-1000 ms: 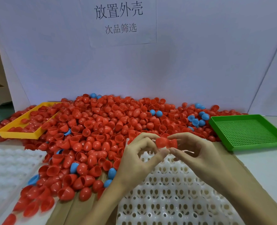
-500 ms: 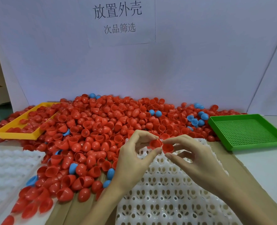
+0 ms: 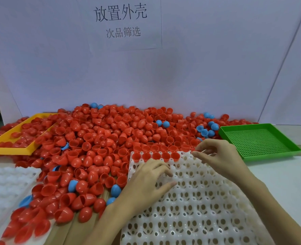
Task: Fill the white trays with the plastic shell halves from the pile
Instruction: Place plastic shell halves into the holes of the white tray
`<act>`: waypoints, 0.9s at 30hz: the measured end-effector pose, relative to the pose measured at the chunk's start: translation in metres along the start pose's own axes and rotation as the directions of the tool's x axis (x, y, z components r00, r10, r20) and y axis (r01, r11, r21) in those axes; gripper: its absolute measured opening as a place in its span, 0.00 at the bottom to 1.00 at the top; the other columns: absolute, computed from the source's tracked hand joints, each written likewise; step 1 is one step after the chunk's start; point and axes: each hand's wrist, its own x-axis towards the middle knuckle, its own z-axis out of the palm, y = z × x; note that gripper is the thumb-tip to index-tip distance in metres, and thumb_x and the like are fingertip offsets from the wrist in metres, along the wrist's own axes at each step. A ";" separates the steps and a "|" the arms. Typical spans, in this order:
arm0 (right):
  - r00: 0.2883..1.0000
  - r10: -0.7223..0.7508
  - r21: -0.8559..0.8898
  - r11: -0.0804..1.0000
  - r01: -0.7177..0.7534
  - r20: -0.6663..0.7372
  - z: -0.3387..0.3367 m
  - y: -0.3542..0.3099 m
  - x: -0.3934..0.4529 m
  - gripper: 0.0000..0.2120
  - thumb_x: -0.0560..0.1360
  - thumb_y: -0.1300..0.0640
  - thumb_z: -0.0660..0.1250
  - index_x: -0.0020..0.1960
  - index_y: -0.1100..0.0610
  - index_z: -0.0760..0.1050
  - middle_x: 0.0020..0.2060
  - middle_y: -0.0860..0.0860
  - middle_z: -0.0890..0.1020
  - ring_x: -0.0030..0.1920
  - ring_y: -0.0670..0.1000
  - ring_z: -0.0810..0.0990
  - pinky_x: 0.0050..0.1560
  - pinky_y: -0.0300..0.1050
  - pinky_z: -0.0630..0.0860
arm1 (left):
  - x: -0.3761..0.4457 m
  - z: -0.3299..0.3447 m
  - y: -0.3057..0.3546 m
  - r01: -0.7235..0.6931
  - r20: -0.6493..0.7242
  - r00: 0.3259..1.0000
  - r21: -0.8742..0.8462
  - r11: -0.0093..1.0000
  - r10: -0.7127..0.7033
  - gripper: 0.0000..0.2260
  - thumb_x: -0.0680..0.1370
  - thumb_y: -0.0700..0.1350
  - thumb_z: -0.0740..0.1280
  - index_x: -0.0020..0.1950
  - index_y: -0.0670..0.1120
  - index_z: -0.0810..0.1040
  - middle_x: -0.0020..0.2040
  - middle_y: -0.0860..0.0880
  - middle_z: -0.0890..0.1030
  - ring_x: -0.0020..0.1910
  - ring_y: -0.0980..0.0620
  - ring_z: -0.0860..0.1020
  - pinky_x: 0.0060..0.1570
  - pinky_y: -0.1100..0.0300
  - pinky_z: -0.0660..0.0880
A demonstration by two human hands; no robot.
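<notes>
Head view: we should press each shell half (image 3: 174, 155) squarely into the white tray (image 3: 199, 200) at 12 o'clock, left hand (image 3: 146, 181) resting loosely open, right hand (image 3: 218, 156) fingers (image 3: 197, 153) curled, grip unclear.

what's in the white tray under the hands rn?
White tray: red shell halves seated open side up in its far rows, the other visible cells bare. Left hand and right hand cover several cells, contents unseen.

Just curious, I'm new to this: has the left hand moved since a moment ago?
Yes. The left hand has come down from beside the right hand, nearer the camera, and now rests on the white tray below the row of red shells.
</notes>
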 end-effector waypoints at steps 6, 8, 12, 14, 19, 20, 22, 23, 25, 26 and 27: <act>0.998 -0.036 -0.084 0.996 0.040 0.050 0.024 0.005 0.016 0.09 0.71 0.43 0.79 0.45 0.46 0.84 0.39 0.43 0.85 0.41 0.38 0.82 0.40 0.30 0.78 | 0.001 0.000 -0.003 -0.017 -0.013 1.000 0.018 1.000 0.017 0.15 0.81 0.66 0.63 0.61 0.59 0.80 0.59 0.66 0.77 0.66 0.65 0.70 0.72 0.64 0.62; 0.994 -0.050 -0.115 0.991 0.061 0.095 0.028 0.006 0.015 0.08 0.72 0.43 0.78 0.47 0.43 0.83 0.42 0.42 0.84 0.41 0.39 0.82 0.42 0.36 0.80 | 0.001 0.000 -0.003 -0.014 -0.015 1.000 0.021 1.000 0.014 0.15 0.81 0.66 0.62 0.60 0.59 0.79 0.58 0.66 0.77 0.66 0.64 0.71 0.72 0.63 0.63; 0.988 -0.076 -0.150 0.984 0.096 0.136 0.026 0.009 0.012 0.04 0.76 0.45 0.75 0.49 0.42 0.83 0.47 0.41 0.82 0.43 0.40 0.82 0.44 0.36 0.78 | 0.001 0.001 -0.003 -0.020 -0.018 1.000 0.032 0.999 0.020 0.14 0.82 0.65 0.63 0.61 0.59 0.79 0.59 0.66 0.76 0.65 0.64 0.70 0.72 0.63 0.62; 0.987 -0.067 -0.156 0.984 0.090 0.145 0.026 0.010 0.010 0.04 0.78 0.46 0.73 0.51 0.44 0.84 0.48 0.41 0.80 0.44 0.40 0.81 0.45 0.34 0.76 | 0.000 0.000 -0.002 -0.024 -0.017 1.000 0.028 0.999 0.024 0.14 0.82 0.64 0.63 0.61 0.59 0.79 0.59 0.65 0.76 0.66 0.64 0.70 0.72 0.64 0.62; 0.994 -0.070 -0.023 0.997 0.072 0.080 0.016 0.008 0.004 0.05 0.81 0.51 0.70 0.53 0.46 0.85 0.48 0.42 0.84 0.47 0.42 0.82 0.47 0.39 0.81 | 0.006 -0.019 -0.008 0.056 -0.102 0.991 -0.234 0.971 -0.082 0.12 0.82 0.58 0.67 0.64 0.57 0.80 0.63 0.67 0.76 0.66 0.66 0.74 0.65 0.72 0.69; 0.995 -0.069 0.014 0.998 0.068 0.078 0.013 0.007 0.001 0.05 0.81 0.52 0.70 0.53 0.47 0.85 0.47 0.42 0.85 0.47 0.43 0.83 0.46 0.41 0.82 | 0.007 -0.025 -0.013 0.080 -0.168 0.977 -0.270 0.960 -0.129 0.11 0.82 0.56 0.68 0.63 0.56 0.81 0.63 0.66 0.77 0.65 0.66 0.75 0.63 0.72 0.72; 0.993 -0.075 0.068 0.995 0.069 0.093 0.010 0.006 -0.002 0.06 0.81 0.54 0.70 0.51 0.46 0.85 0.44 0.42 0.86 0.42 0.44 0.83 0.43 0.39 0.81 | 0.008 -0.037 -0.032 0.157 -0.333 0.919 -0.179 0.971 -0.210 0.09 0.83 0.51 0.68 0.63 0.52 0.82 0.62 0.63 0.78 0.63 0.63 0.76 0.64 0.66 0.73; 0.992 -0.080 0.082 0.994 0.072 0.102 0.009 0.005 -0.004 0.06 0.81 0.54 0.70 0.50 0.46 0.86 0.43 0.42 0.86 0.41 0.43 0.83 0.42 0.38 0.81 | 0.010 -0.042 -0.043 0.224 -0.398 0.888 -0.063 0.973 -0.230 0.10 0.83 0.49 0.68 0.63 0.50 0.82 0.63 0.61 0.78 0.64 0.62 0.75 0.66 0.62 0.72; 0.990 -0.079 0.103 0.992 0.067 0.115 0.007 0.004 -0.006 0.07 0.82 0.55 0.70 0.50 0.46 0.86 0.43 0.41 0.86 0.41 0.43 0.84 0.42 0.37 0.80 | 0.015 -0.051 -0.063 0.355 -0.438 0.859 0.139 0.925 -0.264 0.12 0.83 0.49 0.68 0.64 0.47 0.82 0.69 0.54 0.76 0.69 0.53 0.72 0.70 0.54 0.68; 0.990 -0.078 0.115 0.991 0.065 0.115 0.006 0.003 -0.006 0.07 0.82 0.55 0.70 0.50 0.46 0.86 0.43 0.41 0.86 0.42 0.43 0.84 0.43 0.38 0.80 | 0.018 -0.054 -0.071 0.389 -0.418 0.862 0.183 0.903 -0.287 0.13 0.84 0.49 0.67 0.66 0.47 0.81 0.74 0.52 0.74 0.72 0.51 0.70 0.71 0.50 0.66; 0.991 -0.076 0.124 0.990 0.061 0.114 0.006 0.002 -0.007 0.07 0.82 0.55 0.69 0.50 0.46 0.86 0.43 0.41 0.86 0.42 0.44 0.84 0.43 0.39 0.81 | 0.022 -0.055 -0.078 0.407 -0.384 0.871 0.209 0.889 -0.308 0.15 0.84 0.51 0.66 0.68 0.47 0.81 0.77 0.51 0.72 0.75 0.50 0.67 0.73 0.49 0.64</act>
